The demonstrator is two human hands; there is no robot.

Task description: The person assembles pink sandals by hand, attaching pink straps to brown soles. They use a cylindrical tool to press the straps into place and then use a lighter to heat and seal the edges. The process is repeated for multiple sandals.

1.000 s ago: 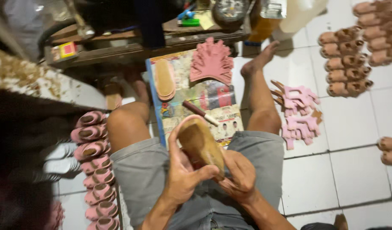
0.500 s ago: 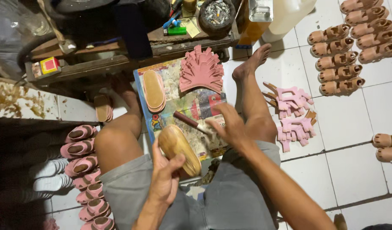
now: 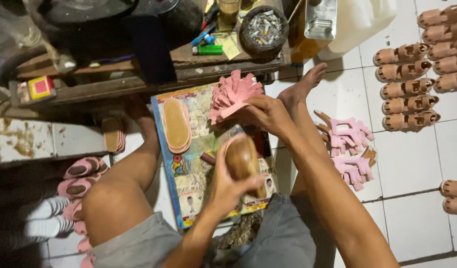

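Right hand has gone from hovering over the printed sheet to the fan of pink strap pieces, fingers pinching one strip to lift it free, while left hand wraps the wooden shoe form upright above the lap, steadying it.

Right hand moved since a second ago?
Yes. The right hand left the wooden shoe form held by the left hand and reached forward to the fan of pink straps on the printed sheet.
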